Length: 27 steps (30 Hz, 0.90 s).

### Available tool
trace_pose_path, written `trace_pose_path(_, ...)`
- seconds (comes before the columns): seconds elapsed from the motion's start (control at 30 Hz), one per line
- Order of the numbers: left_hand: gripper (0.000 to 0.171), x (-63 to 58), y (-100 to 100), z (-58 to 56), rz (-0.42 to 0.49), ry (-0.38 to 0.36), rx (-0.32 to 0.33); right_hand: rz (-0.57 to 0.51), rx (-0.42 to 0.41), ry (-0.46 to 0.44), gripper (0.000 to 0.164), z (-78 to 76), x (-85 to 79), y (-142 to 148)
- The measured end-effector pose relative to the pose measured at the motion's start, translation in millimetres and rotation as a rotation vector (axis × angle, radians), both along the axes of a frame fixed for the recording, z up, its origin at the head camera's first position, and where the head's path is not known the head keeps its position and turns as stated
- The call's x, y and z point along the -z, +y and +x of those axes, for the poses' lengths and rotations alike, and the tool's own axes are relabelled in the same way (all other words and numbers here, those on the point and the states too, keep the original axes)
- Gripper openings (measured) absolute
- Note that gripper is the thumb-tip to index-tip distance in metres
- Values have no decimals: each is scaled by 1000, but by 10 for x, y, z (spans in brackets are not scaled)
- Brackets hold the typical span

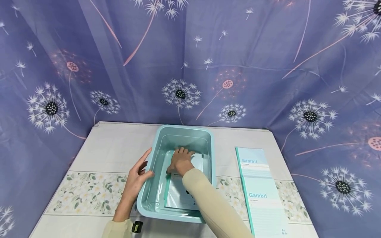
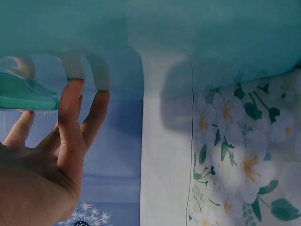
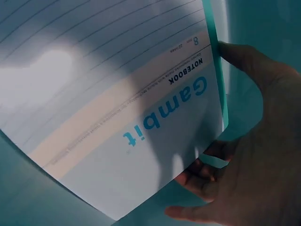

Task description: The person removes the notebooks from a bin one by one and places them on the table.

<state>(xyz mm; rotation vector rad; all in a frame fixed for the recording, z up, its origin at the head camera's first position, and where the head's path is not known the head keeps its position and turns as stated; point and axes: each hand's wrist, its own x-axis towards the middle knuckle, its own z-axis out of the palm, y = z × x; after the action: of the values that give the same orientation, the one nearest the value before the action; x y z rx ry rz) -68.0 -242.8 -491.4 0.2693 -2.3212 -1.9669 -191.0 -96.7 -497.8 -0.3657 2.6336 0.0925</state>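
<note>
Tabletop [image 1: 113,145]: left hand [image 1: 137,178] flat against tub [image 1: 205,138]; right hand [image 1: 180,161] grips notebook [image 1: 181,195] inside

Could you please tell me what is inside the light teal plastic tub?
Inside the light teal plastic tub lies a pale blue Gambit notebook, gripped by the right hand. Anything beneath it is covered.
</note>
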Motion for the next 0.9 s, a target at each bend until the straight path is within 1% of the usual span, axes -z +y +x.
trace_pose_path(0.17, 82, 17, 40, -18, 3, -11, 13, 53, 13, 5, 98, 8, 11, 45)
trace_pose_path(0.27, 82, 11, 42, -21, -8, -14, 3, 75, 16, 17, 105, 27, 27, 53)
trace_pose_path(0.4, 82, -1, 13, 1, -19, -19, -11, 96, -4, -2, 113, 39, 76, 25)
trace_pose_path(0.5, 82, -7, -8, 20, -27, -23, -7, 97, -19, 6, 105, 37, 129, -5)
trace_pose_path(0.6, 82, -11, -18, 28, -28, -25, -4, 134, -22, 27, 99, 33, 148, -33)
trace_pose_path(0.73, 82, -22, -12, 27, -19, -29, -4, 161, -5, 47, 97, 37, 27, -44)
trace_pose_path(0.83, 81, -28, -1, 24, -12, -22, 0, 138, -8, 93, 95, 40, -104, -28)
trace_pose_path(0.9, 81, -26, 5, 23, -11, -16, 2, 122, -22, 124, 92, 31, -152, -16)
